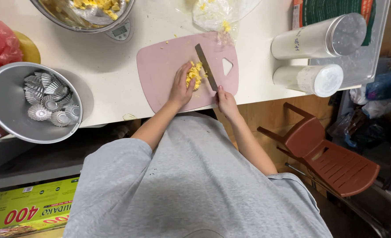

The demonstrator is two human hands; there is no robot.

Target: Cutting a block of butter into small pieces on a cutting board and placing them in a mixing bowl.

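Fingers of the left hand (181,86) pressed flat on a pile of yellow pieces (194,75), while the right hand (226,100) gripped a knife (206,67), mid-chop, on the pink cutting board (169,61) on the counter (107,66). Further chopping would call for keeping the fingertips clear. Two white canisters (312,42) lay right; roughly ten fluted tins (50,99) filled one bowl (6,105).
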